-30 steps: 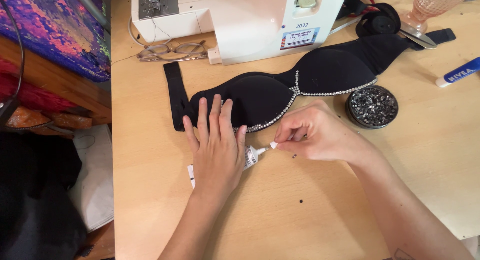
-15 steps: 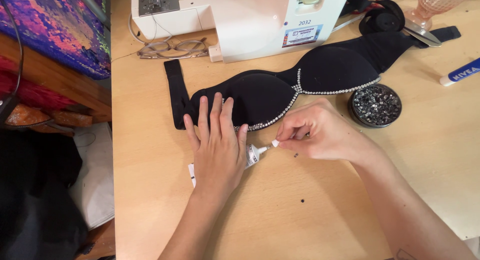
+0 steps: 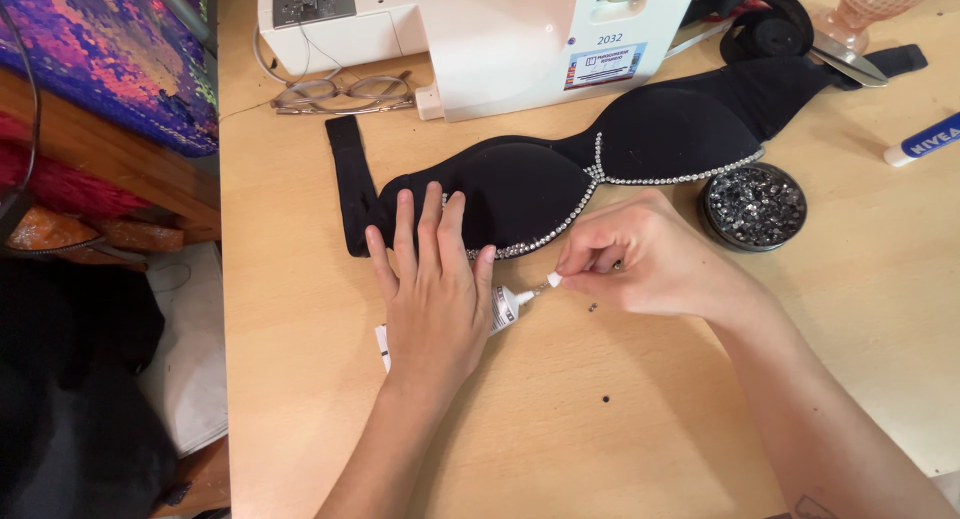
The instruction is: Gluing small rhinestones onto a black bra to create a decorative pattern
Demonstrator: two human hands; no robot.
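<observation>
Black padded fabric, moulded into two cups and edged with a line of clear rhinestones, makes up the bra top (image 3: 560, 179) lying flat on the pale wooden table (image 3: 700, 409), its band ends running out to 10 o'clock and 2 o'clock.

Left hand (image 3: 432, 289): flat, palm down, fingers spread and apart, fingertips resting on the lower edge of the left cup. It closes on nothing; it presses down over a small white glue tube (image 3: 505, 307), whose body lies mostly beneath the palm with the nozzle pointing out toward 2 o'clock.

Right hand (image 3: 640, 259): thumb and forefinger pinched together at the tube's white nozzle tip (image 3: 553, 279), just below the stone trim. Whether a stone sits in that pinch cannot be told.

Surroundings: round dark tin of loose rhinestones (image 3: 752, 207) at 3 o'clock of the right hand, near the right cup; white sewing machine (image 3: 500, 39) at 12 o'clock; wire-framed spectacles (image 3: 345, 91) beside it; a few stray stones on the table near the right hand.

Handling assessment: the garment is judged light, soft and pliable, the cups holding shape but liable to slide on smooth wood, so a flat holding hand on plain fabric is best, clear of the glued trim. The tube is judged light and squeezable, best held by its body. Stones are tiny, hard and easily lost.
</observation>
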